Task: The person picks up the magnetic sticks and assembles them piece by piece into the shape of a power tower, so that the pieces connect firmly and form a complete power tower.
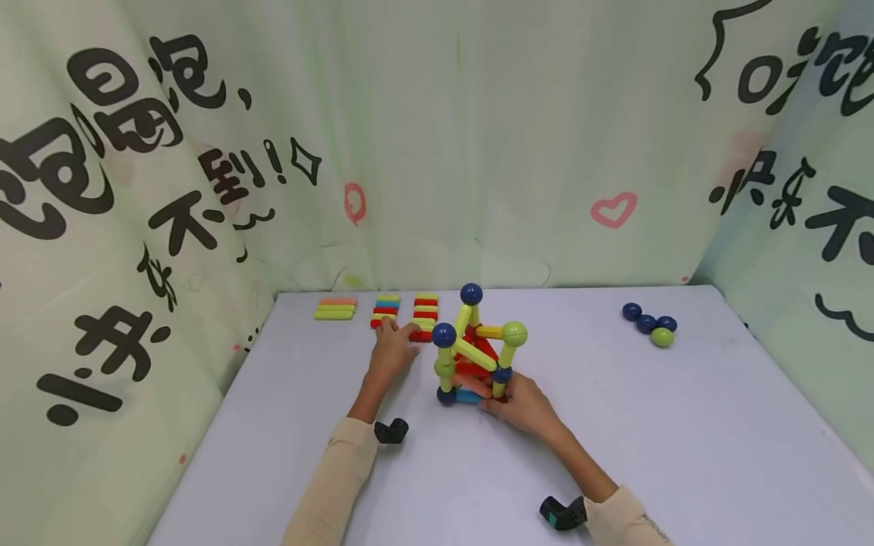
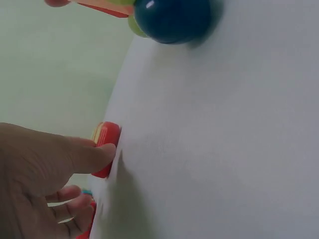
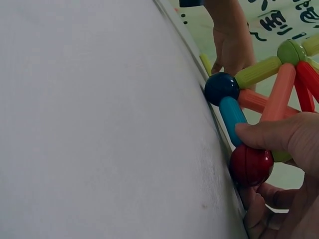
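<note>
A frame of magnetic building rods and balls (image 1: 476, 355) stands on the table, built of yellow-green, red, orange and blue rods with dark blue and green balls. My right hand (image 1: 524, 406) grips its lower right side. In the right wrist view the thumb lies by a blue rod (image 3: 233, 118) and a dark red ball (image 3: 251, 167), while the other fingers curl beneath. Left of the frame, my left hand (image 1: 391, 353) pinches a red rod (image 2: 110, 134) between thumb and index finger at the near end of a rod row (image 1: 426, 302). Its remaining fingers are loosely bent.
Farther left lie a second rod row (image 1: 388, 299) and a small group of orange and yellow-green rods (image 1: 335, 308). Several dark blue balls (image 1: 646, 324) and one green ball (image 1: 661, 337) sit at the back right. A printed curtain (image 1: 519, 152) encloses the table's back and sides.
</note>
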Action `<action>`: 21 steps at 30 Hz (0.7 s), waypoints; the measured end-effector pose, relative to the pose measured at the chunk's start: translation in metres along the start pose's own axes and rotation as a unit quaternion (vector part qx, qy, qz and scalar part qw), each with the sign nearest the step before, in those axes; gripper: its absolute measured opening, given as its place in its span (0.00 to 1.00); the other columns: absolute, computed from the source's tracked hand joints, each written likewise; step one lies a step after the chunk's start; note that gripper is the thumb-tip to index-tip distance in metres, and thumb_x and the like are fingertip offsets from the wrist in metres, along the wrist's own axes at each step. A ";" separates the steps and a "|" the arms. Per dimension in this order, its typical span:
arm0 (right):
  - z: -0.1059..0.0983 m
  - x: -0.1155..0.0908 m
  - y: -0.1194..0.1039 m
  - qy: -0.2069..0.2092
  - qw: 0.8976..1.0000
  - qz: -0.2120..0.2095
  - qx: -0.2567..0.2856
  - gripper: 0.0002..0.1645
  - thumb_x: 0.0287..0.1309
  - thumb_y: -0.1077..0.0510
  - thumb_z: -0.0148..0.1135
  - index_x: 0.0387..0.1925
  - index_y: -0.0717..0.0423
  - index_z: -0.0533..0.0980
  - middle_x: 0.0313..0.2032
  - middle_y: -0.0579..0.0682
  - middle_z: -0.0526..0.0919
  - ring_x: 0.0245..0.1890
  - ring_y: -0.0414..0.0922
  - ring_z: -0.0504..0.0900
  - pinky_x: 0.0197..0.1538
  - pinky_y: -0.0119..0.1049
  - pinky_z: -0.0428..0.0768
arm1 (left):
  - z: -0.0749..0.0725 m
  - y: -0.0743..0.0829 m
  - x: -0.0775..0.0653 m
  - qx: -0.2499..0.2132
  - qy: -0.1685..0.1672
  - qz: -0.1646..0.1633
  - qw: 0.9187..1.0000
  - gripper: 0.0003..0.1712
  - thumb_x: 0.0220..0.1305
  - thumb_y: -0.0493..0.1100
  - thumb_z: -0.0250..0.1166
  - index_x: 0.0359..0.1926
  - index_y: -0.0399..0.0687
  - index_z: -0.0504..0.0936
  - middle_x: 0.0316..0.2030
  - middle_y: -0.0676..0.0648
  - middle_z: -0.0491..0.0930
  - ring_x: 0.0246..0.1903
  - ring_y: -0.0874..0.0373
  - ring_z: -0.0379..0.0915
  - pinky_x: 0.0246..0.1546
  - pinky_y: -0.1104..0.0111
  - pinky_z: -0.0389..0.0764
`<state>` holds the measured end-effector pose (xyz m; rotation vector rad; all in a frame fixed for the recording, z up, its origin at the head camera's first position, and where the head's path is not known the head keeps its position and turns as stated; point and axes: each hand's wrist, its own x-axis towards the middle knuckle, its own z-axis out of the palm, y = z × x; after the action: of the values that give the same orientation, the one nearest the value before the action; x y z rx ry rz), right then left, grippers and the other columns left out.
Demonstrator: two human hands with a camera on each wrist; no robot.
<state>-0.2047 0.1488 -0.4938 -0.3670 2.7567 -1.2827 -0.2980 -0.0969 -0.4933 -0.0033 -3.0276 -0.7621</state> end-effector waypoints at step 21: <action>-0.003 -0.002 0.005 -0.003 0.999 -0.031 -0.005 0.18 0.53 0.58 0.71 0.43 0.61 0.77 0.27 0.47 0.76 0.28 0.41 0.70 0.29 0.30 0.67 | -0.064 0.042 -0.026 -0.513 -0.036 -0.042 0.857 0.20 0.68 0.50 0.63 0.50 0.38 0.79 0.40 0.47 0.79 0.40 0.56 0.74 0.33 0.74 0.73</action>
<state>-0.2043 0.1539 -0.4956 -0.4611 2.7677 -1.2796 -0.2703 -0.0902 -0.4178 0.0836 -2.2724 -2.2759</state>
